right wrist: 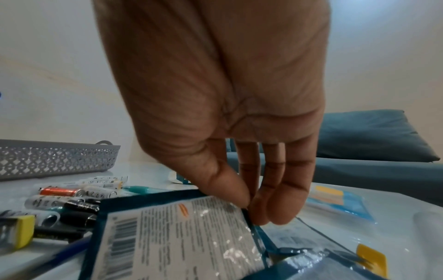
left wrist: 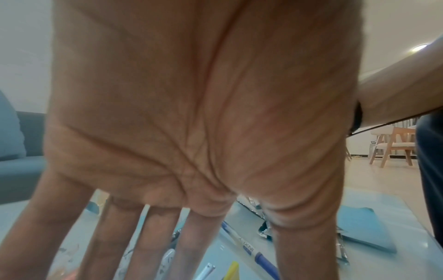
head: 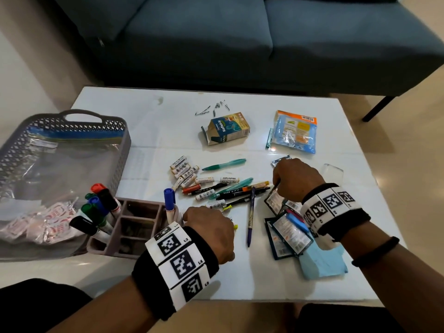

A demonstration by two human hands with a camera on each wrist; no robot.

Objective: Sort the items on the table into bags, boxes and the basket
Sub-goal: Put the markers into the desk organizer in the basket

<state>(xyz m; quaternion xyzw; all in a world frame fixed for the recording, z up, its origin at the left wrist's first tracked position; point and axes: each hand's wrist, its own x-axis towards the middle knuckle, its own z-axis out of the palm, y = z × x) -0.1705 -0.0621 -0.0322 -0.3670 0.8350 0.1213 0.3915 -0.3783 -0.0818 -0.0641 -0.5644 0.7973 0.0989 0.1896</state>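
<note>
Your right hand (right wrist: 239,170) pinches the top edge of a dark blue foil sachet with a white barcode label (right wrist: 172,238), thumb against fingertips, lifting that edge off the white desk (head: 144,131). More sachets lie just below this hand, on a pale blue paper sheet (head: 322,263). Your left hand (left wrist: 191,132) is spread flat, fingers straight, palm down over the desk; beneath its fingers lie a blue and white pen (left wrist: 249,250) and a yellow-tipped pen. Between your hands sits a pile of pens and white batteries (head: 185,169). Left of your left hand stand a grey compartment box (head: 134,227), holding markers, and a grey lattice plastic basket (head: 115,150) containing a clear zip bag (head: 48,179).
</note>
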